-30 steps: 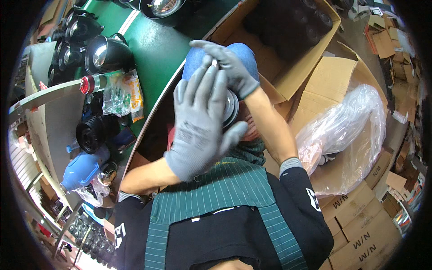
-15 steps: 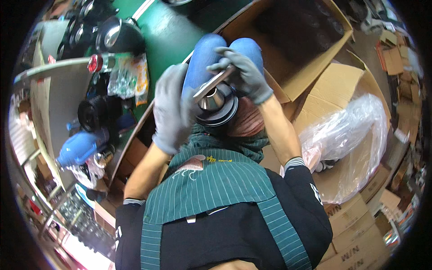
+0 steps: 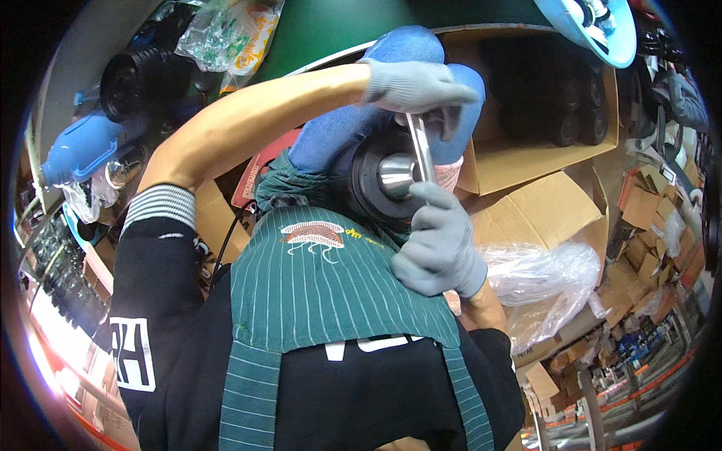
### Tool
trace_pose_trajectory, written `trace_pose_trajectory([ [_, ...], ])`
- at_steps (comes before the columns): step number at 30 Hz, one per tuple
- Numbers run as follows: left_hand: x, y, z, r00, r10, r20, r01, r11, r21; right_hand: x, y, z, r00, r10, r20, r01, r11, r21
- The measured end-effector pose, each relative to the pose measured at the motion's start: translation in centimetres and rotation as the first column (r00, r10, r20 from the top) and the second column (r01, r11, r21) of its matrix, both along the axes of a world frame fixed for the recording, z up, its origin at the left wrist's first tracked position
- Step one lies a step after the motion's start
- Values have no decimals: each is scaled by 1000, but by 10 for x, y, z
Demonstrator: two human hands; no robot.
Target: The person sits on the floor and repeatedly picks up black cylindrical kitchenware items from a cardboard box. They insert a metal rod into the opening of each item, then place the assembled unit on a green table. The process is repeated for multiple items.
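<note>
Quick headcount from above: mostly ones and twos, plus a few piles I can't count
Two hands, one left hand (image 3: 421, 86) and one right hand (image 3: 440, 244), so two grey gloves; one metal bar (image 3: 420, 143); one black round part (image 3: 362, 177) with one silver cone (image 3: 392, 178); one green striped apron (image 3: 331, 301); two denim knees; one green worktop (image 3: 331, 26); one blue jug (image 3: 81, 150); one light-blue basin (image 3: 622, 49); one red box (image 3: 261, 167); two clear plastic bags, one by the worktop (image 3: 222, 37), one by the cartons (image 3: 541, 278); two open cartons, a deeper one (image 3: 541, 164) and a flapped one (image 3: 541, 210); dark round pieces (image 3: 568, 124) inside the deeper one, too dim to count; loose cardboard scraps (image 3: 643, 199), lots, no exact number
</note>
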State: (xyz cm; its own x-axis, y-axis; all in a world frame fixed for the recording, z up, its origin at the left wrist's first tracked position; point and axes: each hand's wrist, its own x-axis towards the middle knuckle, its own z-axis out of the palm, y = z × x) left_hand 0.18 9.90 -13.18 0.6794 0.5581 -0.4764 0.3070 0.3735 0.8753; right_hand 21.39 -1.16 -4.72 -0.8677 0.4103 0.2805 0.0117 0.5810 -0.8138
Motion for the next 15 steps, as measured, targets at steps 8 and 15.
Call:
trace_pose_trajectory([
  [8,107,19,-12,749,-583,315,567,810,150,-87,13,13,803,439,404,-404,898,-174],
  [15,86,3,-28,921,17,390,-285,713,641,-76,24,3,994,2,-107,-66,799,-598],
])
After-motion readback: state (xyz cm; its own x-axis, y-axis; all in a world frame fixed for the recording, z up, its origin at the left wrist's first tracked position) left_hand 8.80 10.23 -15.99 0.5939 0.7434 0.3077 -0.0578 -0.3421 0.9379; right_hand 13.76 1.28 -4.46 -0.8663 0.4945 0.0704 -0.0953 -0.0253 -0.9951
